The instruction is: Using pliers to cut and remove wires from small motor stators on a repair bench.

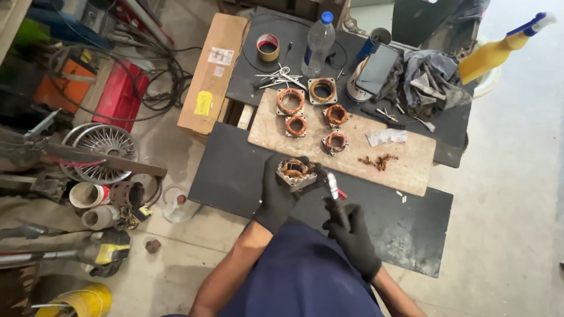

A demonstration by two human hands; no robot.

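Just below the frame's centre, the gloved left hand [277,196] holds a copper-wound motor stator [296,172], its fingers clamped around the square frame, bore facing up. The gloved right hand [351,235] grips a small red-handled tool [333,186], whose tip points up-left, just right of the stator, above the dark surface [235,170].

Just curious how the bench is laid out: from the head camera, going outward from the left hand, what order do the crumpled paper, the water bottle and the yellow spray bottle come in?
From the left hand:
1. Crumpled paper, on the wooden board, to the right.
2. Water bottle, standing at the far edge of the bench.
3. Yellow spray bottle, far right corner.
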